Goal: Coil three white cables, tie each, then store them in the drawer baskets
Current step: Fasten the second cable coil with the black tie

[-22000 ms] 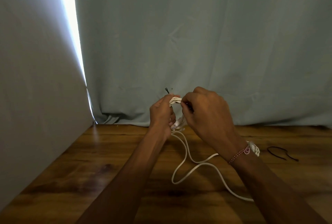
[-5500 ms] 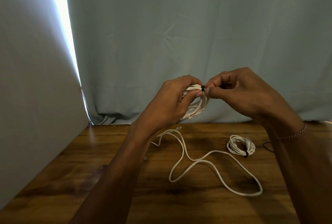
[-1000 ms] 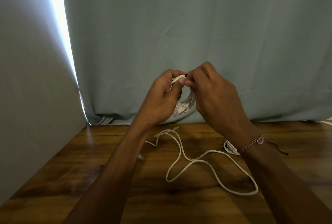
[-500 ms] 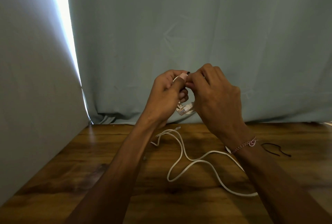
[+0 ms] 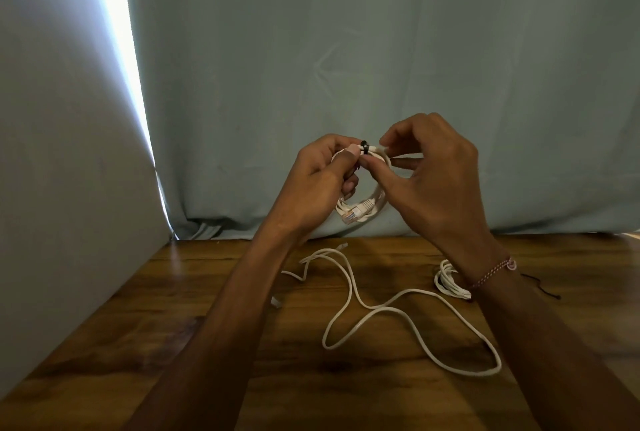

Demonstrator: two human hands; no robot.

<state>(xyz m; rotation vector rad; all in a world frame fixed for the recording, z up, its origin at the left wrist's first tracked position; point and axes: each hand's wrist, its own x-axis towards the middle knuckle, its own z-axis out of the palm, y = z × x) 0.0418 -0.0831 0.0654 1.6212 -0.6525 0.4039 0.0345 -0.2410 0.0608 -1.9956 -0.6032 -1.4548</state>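
Observation:
Above the wooden table I hold a coiled white cable with both hands. My left hand grips the coil's left side. My right hand pinches its top beside a black tie wrapped around the strands. The coil's plug ends hang at the bottom. A loose white cable snakes uncoiled over the table below my hands. A tied white coil lies at the right, partly hidden by my right wrist.
A black tie lies on the table to the right of my right wrist. A pale curtain hangs along the table's far edge, and a light wall panel closes off the left side.
My right hand has turned and opened its outer fingers, so the black tie on the held coil now shows. The hands sit slightly to the right in the view.

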